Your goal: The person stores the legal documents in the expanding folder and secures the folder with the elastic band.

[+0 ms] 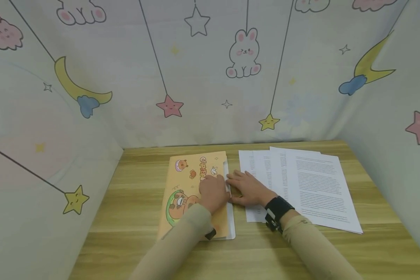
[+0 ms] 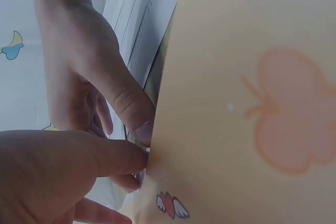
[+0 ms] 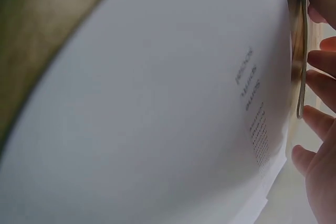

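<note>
A tan folder [image 1: 185, 171] with a capybara print lies on the wooden table, its white inner sheets [image 1: 231, 223] showing along the right edge. My left hand [image 1: 213, 192] lies over the cover; in the left wrist view its thumb and finger pinch the folder's edge. Opposite it, my right hand [image 1: 248, 188] touches the same edge with fairly straight fingers and thumb. The right wrist view shows fingertips [image 3: 315, 116] against a thin, round-cornered edge. What lies between the two hands is partly hidden.
Printed paper sheets [image 1: 318, 186] lie overlapping to the right of the folder, partly under my right forearm. Cloth walls [image 1: 210, 77] printed with rabbits, stars and moons stand at the back and sides of the table [image 1: 126, 210].
</note>
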The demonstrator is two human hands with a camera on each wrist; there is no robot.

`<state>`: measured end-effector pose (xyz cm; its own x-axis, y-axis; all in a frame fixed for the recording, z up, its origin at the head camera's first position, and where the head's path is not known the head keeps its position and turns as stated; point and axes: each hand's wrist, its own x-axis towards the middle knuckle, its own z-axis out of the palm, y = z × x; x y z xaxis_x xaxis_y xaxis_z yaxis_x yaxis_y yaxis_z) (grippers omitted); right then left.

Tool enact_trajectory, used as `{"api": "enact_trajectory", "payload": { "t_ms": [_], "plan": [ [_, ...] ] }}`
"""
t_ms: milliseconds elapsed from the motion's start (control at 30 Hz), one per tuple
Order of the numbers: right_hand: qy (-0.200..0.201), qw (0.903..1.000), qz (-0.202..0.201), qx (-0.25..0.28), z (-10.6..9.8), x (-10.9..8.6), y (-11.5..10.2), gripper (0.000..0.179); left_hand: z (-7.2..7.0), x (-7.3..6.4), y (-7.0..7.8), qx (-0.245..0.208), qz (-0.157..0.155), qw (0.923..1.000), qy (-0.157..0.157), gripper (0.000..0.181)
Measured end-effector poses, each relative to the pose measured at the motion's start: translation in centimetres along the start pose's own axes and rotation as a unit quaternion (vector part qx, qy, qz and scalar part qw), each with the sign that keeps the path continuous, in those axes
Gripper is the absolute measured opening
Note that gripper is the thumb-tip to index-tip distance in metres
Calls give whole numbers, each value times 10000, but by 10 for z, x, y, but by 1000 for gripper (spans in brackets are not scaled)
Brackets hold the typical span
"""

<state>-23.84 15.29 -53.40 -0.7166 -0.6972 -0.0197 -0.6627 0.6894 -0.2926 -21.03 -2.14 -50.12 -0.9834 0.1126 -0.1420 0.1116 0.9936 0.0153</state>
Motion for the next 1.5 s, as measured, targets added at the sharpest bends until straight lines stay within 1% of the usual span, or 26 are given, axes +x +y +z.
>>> {"api": "enact_trajectory", "payload": {
  "t_ms": [133,300,433,567,633,733,833,1067,1200,1367,1500],
  "plan": [
    [23,10000,-13,-36,0,-1,0,70,-1,0,4,29,-35,9999,-111,48],
    [80,10000,-40,29,0,-3,0,70,0,2,8,26,-52,9999,-156,50],
    [131,9999,-51,20,1,-4,1,71,1,4,11,-195,-52,9997,-158,59],
    [108,9999,-41,3,3,-6,1,74,0,5,13,-466,-16,9989,-86,64],
    [80,10000,-29,35,2,-6,1,75,-1,6,14,-528,-6,9986,-56,60],
    [88,9999,-35,91,1,-6,0,75,-2,7,15,-541,-38,9985,-103,51],
    [92,9998,-44,168,1,-6,1,74,-3,7,18,-452,-4,9988,-179,46],
    [84,9997,-53,220,2,-4,1,74,-5,8,24,-122,172,9996,-164,35],
    [112,9997,-51,188,1,-5,0,75,-3,8,28,45,95,9998,-143,29],
    [64,9998,-8,185,1,-5,0,76,-1,8,34,312,-94,9993,-158,35],
    [10,9998,33,217,0,-5,-1,77,1,10,37,297,-274,9990,-169,37]
  ]
}}
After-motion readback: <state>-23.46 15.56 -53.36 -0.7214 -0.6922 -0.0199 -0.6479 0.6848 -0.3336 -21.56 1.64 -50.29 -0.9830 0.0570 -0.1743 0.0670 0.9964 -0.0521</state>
